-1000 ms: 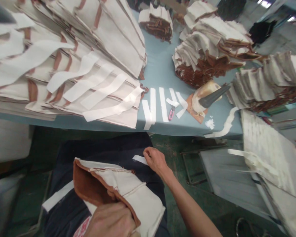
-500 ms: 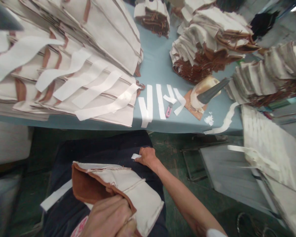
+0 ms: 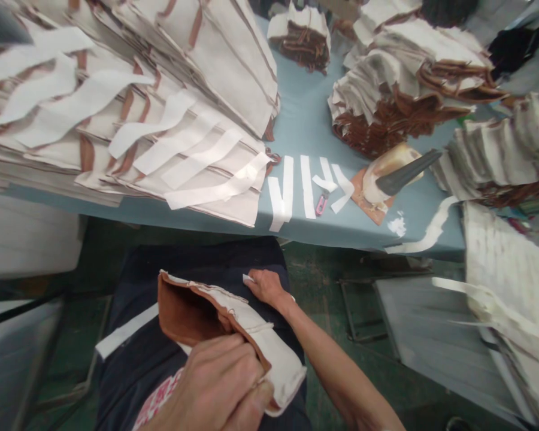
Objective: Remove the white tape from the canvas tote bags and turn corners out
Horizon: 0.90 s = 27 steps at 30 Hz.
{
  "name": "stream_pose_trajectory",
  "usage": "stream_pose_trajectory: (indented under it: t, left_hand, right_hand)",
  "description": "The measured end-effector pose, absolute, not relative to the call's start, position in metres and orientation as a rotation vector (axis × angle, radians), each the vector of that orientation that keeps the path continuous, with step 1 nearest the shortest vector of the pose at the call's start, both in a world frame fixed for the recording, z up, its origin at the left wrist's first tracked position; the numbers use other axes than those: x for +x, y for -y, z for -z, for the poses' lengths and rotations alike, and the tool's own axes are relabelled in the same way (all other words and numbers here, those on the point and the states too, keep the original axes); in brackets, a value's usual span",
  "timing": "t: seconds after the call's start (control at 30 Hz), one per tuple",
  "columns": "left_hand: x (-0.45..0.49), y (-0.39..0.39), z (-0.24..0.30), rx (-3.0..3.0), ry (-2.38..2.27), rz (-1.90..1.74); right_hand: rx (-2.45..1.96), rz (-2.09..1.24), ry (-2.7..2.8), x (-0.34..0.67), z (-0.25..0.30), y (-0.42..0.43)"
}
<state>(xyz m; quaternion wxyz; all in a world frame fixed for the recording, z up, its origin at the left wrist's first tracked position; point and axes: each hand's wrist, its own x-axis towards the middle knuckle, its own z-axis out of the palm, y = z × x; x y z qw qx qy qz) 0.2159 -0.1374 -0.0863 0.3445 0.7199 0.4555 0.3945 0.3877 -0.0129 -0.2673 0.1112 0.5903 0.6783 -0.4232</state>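
red print on the dark clothing just left of the folded canvas piece is too smeared to read. the left hand clamps that piece's near end on the lap, thumb on top. at its far edge the right hand bends its fingers onto a white strip; whether it is pinched i cannot tell. most of the strip is hidden.

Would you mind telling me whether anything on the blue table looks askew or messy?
Yes: a ragged white strip trails crookedly to the blue table's front edge, with white scraps scattered beside it. The short strips near the pink clipper lie askew, some crossing.
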Motion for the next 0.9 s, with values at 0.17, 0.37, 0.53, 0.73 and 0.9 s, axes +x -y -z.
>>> stream_pose_trajectory:
  t: [0.17,0.37,0.53,0.73,0.9]
  left_hand:
    - [0.212,0.136,0.094,1.769,-1.222,-1.059]
    - [0.205,0.125,0.103,1.611,-1.166,-1.124]
    - [0.201,0.113,0.096,1.424,-1.344,-1.044]
    - [0.202,0.102,0.085,1.204,-1.491,-1.067]
    - [0.2,0.098,0.083,1.166,-1.562,-1.037]
  right_hand:
    - [1.943,1.662,-1.99,0.407,0.218,0.019]
    - [2.032,2.204,-1.983,0.408,0.126,0.053]
    - [1.977,2.361,-2.07,0.391,0.084,0.059]
    - [2.02,2.075,-2.348,0.38,0.061,0.055]
    - [1.973,1.578,-2.933,0.376,0.068,0.052]
